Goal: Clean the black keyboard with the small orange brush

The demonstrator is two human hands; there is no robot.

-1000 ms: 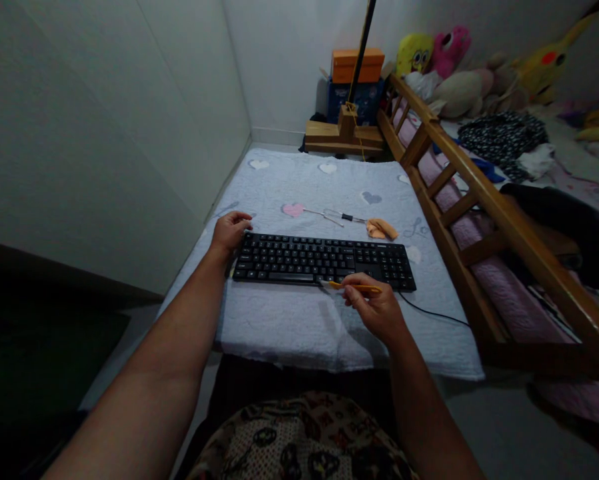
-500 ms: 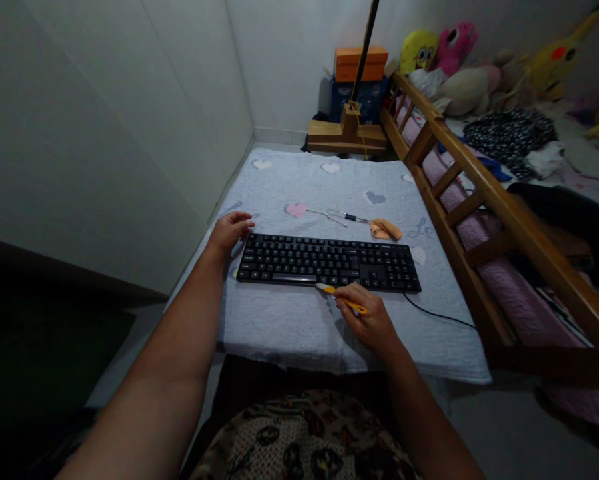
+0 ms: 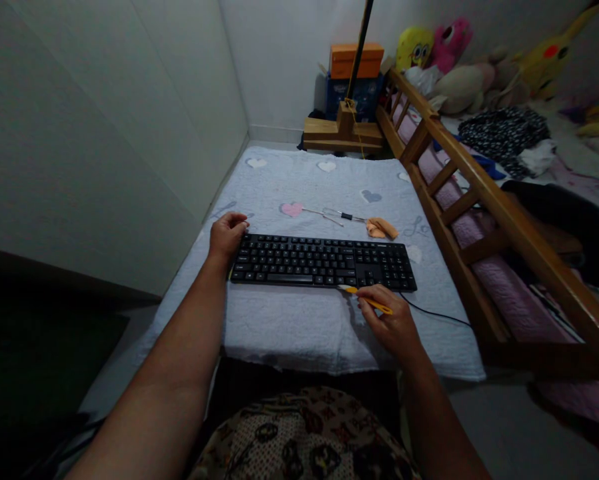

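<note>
Pinching a slim, yellow-handled, pale-tipped brush (image 3: 350, 290), your right hand (image 3: 388, 321) is near the front edge of the black plastic keyboard (image 3: 304, 261). Your left hand (image 3: 228, 235) curls by its far-left corner, grip unclear; unbraced, it could skid on the pale-blue heart-patterned cloth (image 3: 289, 317) beneath if you push hard.

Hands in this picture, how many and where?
2: the left hand by the far left corner of the black keyboard; the right hand holding a yellow-handled brush at the keyboard's near edge.
</note>
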